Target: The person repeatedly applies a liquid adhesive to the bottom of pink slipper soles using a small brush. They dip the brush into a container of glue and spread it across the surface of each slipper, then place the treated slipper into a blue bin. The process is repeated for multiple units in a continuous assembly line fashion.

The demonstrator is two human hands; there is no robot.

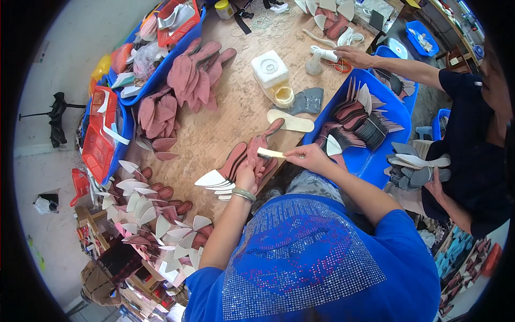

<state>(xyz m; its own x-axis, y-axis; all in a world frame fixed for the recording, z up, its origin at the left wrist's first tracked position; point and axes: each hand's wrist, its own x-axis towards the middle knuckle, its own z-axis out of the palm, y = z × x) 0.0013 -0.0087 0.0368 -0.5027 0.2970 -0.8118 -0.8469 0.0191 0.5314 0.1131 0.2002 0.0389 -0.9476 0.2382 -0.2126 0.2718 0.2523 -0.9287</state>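
Note:
My left hand point(248, 176) is closed around reddish shoe insoles point(254, 147), held over the near edge of the wooden table. My right hand point(310, 159) grips a small pale brush point(272, 153), whose light end lies against or just over the held insoles; contact is hard to tell. Fanned beside my left hand are more insoles with white toe pieces point(212, 179). A cream insole-shaped piece point(291, 121) rests just beyond the brush. Farther off, a white block-like container point(270, 68) stands beside a small round cup with yellowish residue point(284, 96).
At right, a blue bin point(380, 163) holds stacked insoles. A co-worker's hand point(353, 57) touches white cord point(324, 54); their other hand point(435, 185) holds a tied insole bundle point(416, 165). Reddish insoles point(198, 75) pile at the far left, white-tipped ones point(142, 209) at near left.

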